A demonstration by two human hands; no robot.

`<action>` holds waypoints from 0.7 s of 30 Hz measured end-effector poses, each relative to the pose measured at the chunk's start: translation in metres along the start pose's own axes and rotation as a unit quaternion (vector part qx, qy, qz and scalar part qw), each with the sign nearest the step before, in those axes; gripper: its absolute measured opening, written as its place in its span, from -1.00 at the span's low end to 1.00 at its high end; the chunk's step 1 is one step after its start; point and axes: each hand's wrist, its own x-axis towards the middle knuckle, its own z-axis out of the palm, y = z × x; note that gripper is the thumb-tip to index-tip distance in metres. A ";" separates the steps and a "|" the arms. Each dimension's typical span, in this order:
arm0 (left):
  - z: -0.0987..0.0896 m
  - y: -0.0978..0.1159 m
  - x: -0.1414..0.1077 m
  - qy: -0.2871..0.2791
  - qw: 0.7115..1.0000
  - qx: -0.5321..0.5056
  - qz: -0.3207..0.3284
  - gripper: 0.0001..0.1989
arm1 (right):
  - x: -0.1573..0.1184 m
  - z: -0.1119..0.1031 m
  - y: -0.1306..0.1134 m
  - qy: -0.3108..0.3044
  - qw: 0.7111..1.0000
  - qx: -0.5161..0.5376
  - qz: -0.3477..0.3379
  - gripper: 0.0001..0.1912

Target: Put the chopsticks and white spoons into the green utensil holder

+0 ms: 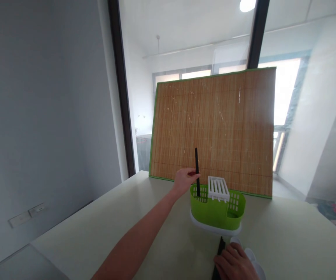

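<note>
Pale counter: left hand pinches 1 black chopstick upright into the green holder; right hand clasps more black chopsticks; release probably comes next.

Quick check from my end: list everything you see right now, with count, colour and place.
black stick: one, black, upright, lower end in the caddy's left part
caddy: one, green on a white base, table centre
white slotted insert: one, white, on the caddy's top
bamboo mat: one, tan with green edging, standing behind the caddy
table: one, pale cream
dark utensils: black, count unclear, under the right hand
left hand: holds the black stick
right hand: rests on the dark utensils, bottom edge
</note>
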 end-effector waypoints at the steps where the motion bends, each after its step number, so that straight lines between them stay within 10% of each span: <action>1: 0.009 -0.008 0.007 -0.014 1.000 0.013 -0.010 -0.72 | 0.000 0.001 0.000 0.010 1.000 -0.003 -0.002 -0.87; 9: 0.060 -0.051 0.024 -0.086 0.989 0.107 -0.054 -0.88 | -0.007 0.014 0.011 0.129 0.989 0.036 0.056 -0.71; 21: 0.068 -0.054 0.022 -0.083 0.987 0.134 -0.018 -0.68 | -0.009 0.014 0.010 0.113 0.989 0.053 0.074 -0.74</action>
